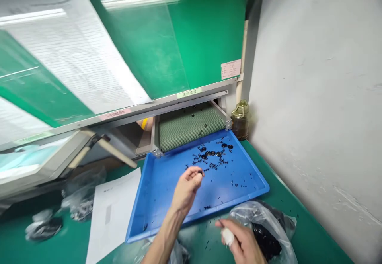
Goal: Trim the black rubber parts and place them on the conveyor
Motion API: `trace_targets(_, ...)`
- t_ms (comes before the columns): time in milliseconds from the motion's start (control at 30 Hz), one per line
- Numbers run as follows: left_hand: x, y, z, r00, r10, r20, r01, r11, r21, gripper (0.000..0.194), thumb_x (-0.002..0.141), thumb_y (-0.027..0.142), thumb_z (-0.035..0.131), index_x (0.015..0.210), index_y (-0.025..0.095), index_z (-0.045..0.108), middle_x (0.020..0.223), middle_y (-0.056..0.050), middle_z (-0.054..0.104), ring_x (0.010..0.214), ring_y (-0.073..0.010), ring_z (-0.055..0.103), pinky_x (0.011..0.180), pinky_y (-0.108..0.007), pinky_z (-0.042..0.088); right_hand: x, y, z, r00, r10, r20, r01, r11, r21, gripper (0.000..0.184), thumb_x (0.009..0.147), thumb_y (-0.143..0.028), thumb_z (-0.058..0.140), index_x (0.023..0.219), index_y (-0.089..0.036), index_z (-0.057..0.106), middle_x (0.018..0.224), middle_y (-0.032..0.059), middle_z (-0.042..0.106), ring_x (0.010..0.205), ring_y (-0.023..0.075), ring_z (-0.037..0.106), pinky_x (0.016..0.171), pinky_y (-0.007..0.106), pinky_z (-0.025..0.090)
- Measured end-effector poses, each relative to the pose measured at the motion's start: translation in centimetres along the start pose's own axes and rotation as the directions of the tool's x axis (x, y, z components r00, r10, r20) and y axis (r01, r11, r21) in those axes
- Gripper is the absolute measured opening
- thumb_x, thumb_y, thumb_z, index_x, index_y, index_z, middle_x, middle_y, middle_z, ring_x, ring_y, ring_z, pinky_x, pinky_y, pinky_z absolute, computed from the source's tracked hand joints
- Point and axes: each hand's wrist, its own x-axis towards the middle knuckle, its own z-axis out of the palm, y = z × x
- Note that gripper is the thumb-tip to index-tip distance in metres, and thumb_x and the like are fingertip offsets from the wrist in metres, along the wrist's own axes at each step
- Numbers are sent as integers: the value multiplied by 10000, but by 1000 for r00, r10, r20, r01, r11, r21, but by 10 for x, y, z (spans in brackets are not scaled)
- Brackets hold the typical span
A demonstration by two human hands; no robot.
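Observation:
My left hand (186,188) is over the blue tray (162,212), its thumb and forefinger pinched on a small black round part (200,172). Below the tray's near edge is my right hand (243,240), fingers closed together, with a white cover (228,236) on one finger. Whatever it may hold at the fingertips is too small to name. Beside it lies a clear plastic bag (256,212) with black parts (265,242) inside. Several black rings (213,153) and many small black branched bits lie scattered in the tray.
A ribbed green conveyor belt (191,126) ends at the tray's back edge. A yellowish glass bottle (240,118) stands by the wall at right. Left of the tray lie a white sheet (112,212) and bagged parts (82,208). A green board (209,29) rises behind.

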Motion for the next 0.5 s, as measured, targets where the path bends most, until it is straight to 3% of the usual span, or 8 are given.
trace_targets(100,-62,-10,-7,998,-64,17,66,982,-179,311,539,304,859,749,163,677,674,14,584,529,-62,395,506,-189,290,5,-24,-6,997,-38,-65,31,993,-116,352,819,-138,401,1034,-209,670,757,48,723,619,177,670,596,243,543)
trace_targets(200,-99,-13,-11,998,-67,12,68,965,-253,317,521,320,872,742,163,708,646,18,566,555,-71,403,533,-192,307,0,-50,-1,993,-67,-100,47,980,-191,291,859,-149,395,959,-207,662,841,60,717,721,184,677,620,248,534)
trace_targets(333,-127,-15,-12,999,-41,6,41,963,-267,277,540,316,865,734,167,737,667,10,571,610,-90,434,573,-196,337,-13,-75,9,990,-135,-40,120,957,-262,324,877,-104,361,1013,-212,635,893,60,678,784,179,648,645,257,509)
trace_targets(500,-147,-16,-10,1000,-29,-8,26,956,-293,234,563,272,852,750,193,735,731,-2,608,697,-121,486,649,-215,386,-24,-88,14,989,-149,3,142,934,-327,314,896,-102,367,1025,-212,631,869,56,638,772,179,612,663,280,489)
